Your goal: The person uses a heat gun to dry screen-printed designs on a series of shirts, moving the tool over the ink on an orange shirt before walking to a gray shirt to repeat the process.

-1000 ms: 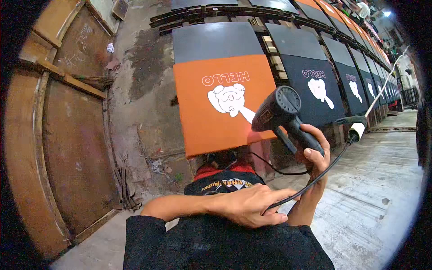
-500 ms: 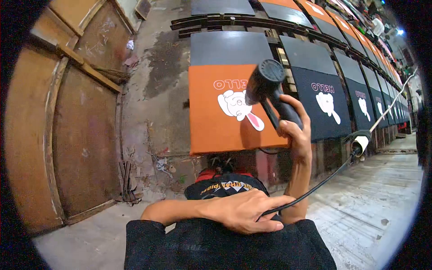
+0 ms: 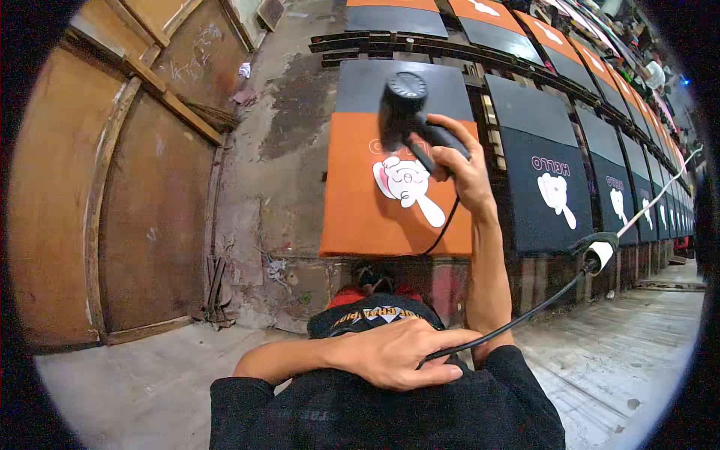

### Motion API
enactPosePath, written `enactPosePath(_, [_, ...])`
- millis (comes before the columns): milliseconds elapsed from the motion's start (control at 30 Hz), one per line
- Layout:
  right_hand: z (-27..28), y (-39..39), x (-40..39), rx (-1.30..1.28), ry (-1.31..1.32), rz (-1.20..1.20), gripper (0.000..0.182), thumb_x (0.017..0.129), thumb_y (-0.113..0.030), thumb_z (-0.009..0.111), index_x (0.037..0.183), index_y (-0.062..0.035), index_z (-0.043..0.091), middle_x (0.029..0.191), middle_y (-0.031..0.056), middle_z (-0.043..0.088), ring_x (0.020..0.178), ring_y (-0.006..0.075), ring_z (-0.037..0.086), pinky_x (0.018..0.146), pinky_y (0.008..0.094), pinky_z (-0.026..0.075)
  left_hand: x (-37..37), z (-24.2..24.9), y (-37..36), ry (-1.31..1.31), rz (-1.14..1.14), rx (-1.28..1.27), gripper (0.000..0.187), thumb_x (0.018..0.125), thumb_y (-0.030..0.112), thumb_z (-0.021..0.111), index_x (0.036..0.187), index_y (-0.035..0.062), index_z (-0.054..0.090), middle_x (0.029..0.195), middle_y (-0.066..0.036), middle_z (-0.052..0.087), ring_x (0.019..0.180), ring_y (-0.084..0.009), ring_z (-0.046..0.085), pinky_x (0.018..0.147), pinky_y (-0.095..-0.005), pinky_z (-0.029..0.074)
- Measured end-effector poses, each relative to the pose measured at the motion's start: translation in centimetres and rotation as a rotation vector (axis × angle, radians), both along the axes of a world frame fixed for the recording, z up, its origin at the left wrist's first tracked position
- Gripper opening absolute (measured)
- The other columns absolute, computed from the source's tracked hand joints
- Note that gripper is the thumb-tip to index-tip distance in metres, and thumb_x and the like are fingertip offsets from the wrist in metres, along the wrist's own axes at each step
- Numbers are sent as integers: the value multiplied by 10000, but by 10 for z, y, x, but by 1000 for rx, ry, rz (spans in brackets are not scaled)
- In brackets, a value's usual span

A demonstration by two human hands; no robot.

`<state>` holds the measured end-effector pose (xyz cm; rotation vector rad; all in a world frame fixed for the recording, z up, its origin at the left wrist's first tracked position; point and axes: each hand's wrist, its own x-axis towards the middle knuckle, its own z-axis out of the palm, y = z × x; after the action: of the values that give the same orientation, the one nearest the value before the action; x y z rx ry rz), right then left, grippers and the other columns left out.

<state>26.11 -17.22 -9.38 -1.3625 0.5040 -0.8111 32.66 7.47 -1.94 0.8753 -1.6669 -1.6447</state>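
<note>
My right hand point(image 3: 466, 169) is wrapped round the handle of a black hair dryer point(image 3: 405, 109). The dryer is held above an orange fabric panel point(image 3: 352, 202) printed with a white cartoon rabbit point(image 3: 409, 180) and outlined lettering, partly hidden behind the dryer. Grey board point(image 3: 367, 79) shows past the fabric's far edge. Held against my body, my left hand point(image 3: 394, 352) has a black cord point(image 3: 517, 322) between thumb and fingers. That cord runs right to a white connector point(image 3: 598, 256).
Dark panels point(image 3: 544, 202) with similar prints stretch in a row to the right. Behind them, another row carries orange panels point(image 3: 551, 37). Brown wooden boards point(image 3: 157, 225) stand at the left. A white cable point(image 3: 645, 206) leads from the connector into the distance.
My right hand has moved the hair dryer left and slightly up across the orange panel, toward the lettering. My left hand keeps its hold on the cord. The view has shifted a little.
</note>
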Motion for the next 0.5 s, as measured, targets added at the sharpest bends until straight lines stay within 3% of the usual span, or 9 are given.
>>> enactPosePath(167, [12,-1,-41,-40,52,-169,515,827,-85,663,1339,-54,611,803,-17,586,612,48,503,538,214,415,1,-1,1,-22,35,-20,521,977,255,572,1414,-15,488,674,-270,580,637,-444,595,603,-479,468])
enactPosePath(267, [17,-1,-73,18,65,-182,536,817,-130,668,1340,-31,605,823,7,600,608,59,510,539,217,415,4,-6,2,-60,17,-53,510,997,283,605,1401,-13,512,692,-203,588,598,-370,603,574,-454,474])
enactPosePath(467, [37,38,-89,50,84,-362,601,772,-142,690,1341,16,574,895,45,612,650,73,532,573,210,432,24,-5,4,-185,-121,31,513,1000,343,592,1395,22,527,858,-192,648,819,-365,654,727,-465,496])
enactPosePath(500, [42,46,-91,108,44,-369,626,762,-170,694,1345,17,562,853,50,612,618,86,523,574,213,440,28,-6,6,-131,-81,0,487,985,305,592,1371,15,531,798,-206,628,768,-384,639,693,-472,482])
